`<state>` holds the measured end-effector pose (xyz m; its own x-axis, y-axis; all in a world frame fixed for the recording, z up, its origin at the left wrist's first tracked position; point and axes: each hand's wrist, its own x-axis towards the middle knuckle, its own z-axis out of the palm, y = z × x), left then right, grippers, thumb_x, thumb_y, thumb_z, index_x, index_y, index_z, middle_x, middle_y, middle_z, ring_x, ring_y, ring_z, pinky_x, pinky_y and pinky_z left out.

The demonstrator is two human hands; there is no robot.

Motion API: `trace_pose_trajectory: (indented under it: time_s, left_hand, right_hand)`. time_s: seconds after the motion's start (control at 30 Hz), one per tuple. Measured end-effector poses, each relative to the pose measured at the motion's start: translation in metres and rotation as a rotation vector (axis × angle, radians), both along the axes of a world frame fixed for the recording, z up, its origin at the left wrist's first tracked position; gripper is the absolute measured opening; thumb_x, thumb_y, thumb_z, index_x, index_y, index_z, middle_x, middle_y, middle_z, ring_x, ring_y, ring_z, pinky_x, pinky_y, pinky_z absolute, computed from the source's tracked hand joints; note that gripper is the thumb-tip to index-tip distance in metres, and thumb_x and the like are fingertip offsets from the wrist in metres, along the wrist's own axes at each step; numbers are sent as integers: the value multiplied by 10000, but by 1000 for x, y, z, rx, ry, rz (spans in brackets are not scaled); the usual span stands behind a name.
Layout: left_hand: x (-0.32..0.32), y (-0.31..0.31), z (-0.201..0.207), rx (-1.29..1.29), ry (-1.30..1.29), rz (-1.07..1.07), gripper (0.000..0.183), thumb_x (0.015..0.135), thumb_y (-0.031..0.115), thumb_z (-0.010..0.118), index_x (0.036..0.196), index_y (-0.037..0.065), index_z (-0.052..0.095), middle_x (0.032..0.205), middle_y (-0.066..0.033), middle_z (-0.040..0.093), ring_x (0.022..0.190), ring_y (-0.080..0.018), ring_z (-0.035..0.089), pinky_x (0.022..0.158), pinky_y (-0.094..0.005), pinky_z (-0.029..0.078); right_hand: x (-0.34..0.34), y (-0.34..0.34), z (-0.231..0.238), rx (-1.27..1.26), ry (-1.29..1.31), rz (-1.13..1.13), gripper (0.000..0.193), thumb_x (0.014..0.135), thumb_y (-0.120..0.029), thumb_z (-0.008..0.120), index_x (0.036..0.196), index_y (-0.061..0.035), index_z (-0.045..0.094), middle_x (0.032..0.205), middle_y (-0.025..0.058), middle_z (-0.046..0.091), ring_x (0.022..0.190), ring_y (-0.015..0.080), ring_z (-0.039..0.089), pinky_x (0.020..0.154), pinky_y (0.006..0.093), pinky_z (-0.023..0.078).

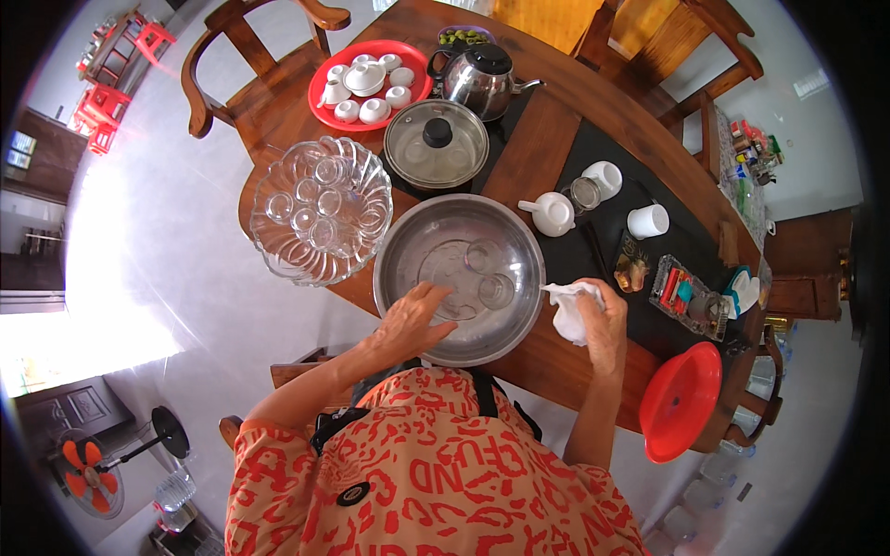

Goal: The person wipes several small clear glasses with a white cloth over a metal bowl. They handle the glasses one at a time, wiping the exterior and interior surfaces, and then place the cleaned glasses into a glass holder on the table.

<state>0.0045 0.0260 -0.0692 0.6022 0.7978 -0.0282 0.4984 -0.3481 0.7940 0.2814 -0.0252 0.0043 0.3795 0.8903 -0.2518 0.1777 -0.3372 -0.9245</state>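
Observation:
A wide steel basin [521, 326] with a little clear liquid in it stands at the table edge before me. Inside lie small clear glass cups [496, 291], some grouped toward its right. My left hand [408, 322] reaches over the basin's near left rim, thumb and fingers apart. Its fingertips are close to a glass in the basin; whether they touch it I cannot tell. To the right of the basin, my right hand [603, 326] is closed around a bunched white cloth [569, 320]. At the basin's left sits a large fluted glass bowl [271, 243] holding several small glass cups.
Behind the basin are a lidded pot [415, 148], a steel kettle [477, 85] and a red tray [320, 91] of white teaware. A white teapot [553, 215], white cups [648, 221] and a glass tray [705, 320] stand right. A red basin [681, 403] rests at the near right edge.

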Motion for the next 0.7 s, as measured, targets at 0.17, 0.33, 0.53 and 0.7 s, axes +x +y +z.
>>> trace_pose_trajectory:
  time_s: [0.17, 0.33, 0.53, 0.7]
  left_hand:
    - [33, -7, -30, -23, -35, 55, 604, 736, 145, 704, 1279, 31, 464, 1132, -200, 536, 912, -314, 616, 788, -410, 501]
    - [52, -6, -43, -125, -122, 107, 615, 720, 123, 723, 1272, 22, 472, 1109, -187, 550, 923, -280, 616, 769, -380, 507]
    - [56, -11, -45, -138, -151, 156, 605, 680, 106, 776, 1213, 19, 503, 1144, -177, 559, 939, -261, 618, 739, -339, 517]
    - [36, -20, -17, -30, -315, 87, 599, 681, 101, 789, 1200, 43, 496, 1211, -147, 542, 1027, -291, 586, 815, -368, 514]
  right_hand:
    - [-16, -8, -48, 82, -261, 172, 276, 820, -113, 610, 1086, -41, 619, 867, 155, 670, 770, 214, 654, 678, 317, 493]
    - [-35, 11, -55, -311, -500, 523, 530, 793, -256, 566, 1292, -105, 473, 976, 229, 644, 909, 403, 619, 771, 482, 478]
    - [-44, -3, -76, -146, -389, 484, 539, 777, -234, 581, 1274, -57, 472, 947, 227, 639, 864, 397, 624, 723, 459, 482]
    - [-56, -25, -59, 48, -146, 383, 567, 757, -176, 655, 1274, -9, 495, 850, 185, 635, 712, 255, 640, 633, 343, 484]
